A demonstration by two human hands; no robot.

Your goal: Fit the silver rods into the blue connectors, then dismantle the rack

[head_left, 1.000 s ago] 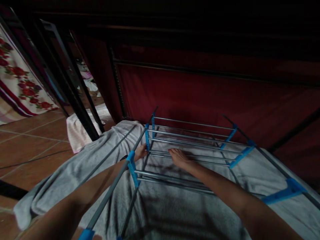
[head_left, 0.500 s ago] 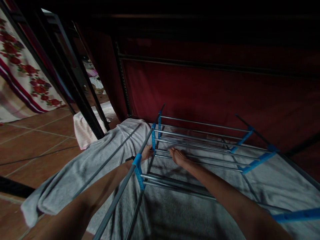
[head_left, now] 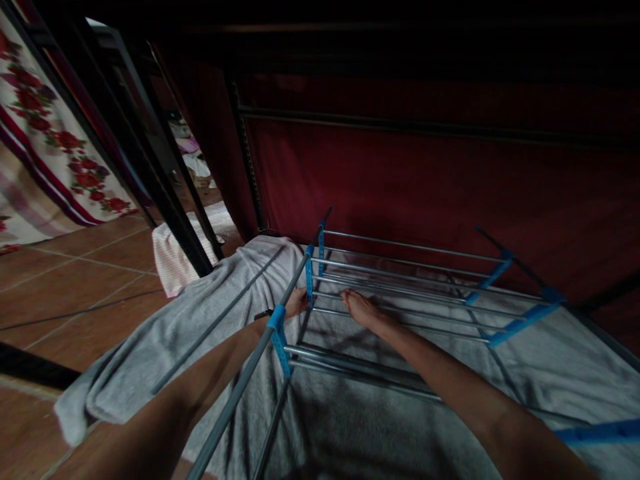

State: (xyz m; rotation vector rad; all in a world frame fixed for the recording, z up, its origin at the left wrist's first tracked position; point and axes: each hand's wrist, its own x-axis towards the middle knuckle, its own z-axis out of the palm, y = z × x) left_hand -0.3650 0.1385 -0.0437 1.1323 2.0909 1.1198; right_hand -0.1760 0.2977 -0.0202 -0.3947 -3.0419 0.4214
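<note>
Ideally, the left hand [head_left: 299, 302], apparently curled around the blue perforated bracket [head_left: 309, 277], should brace it while the right hand [head_left: 357, 308], closed about a metal rod [head_left: 327, 295], holds that level.

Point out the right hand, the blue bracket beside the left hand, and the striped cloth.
Right hand [head_left: 361, 309], head view: its back.
Blue bracket [head_left: 309, 275], head view: its middle.
Striped cloth [head_left: 173, 263], head view: left part.

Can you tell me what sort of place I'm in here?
Probably a room in a home, judging by the floral cloth hanging at left, the tiled floor and the spread gray blanket.
</note>
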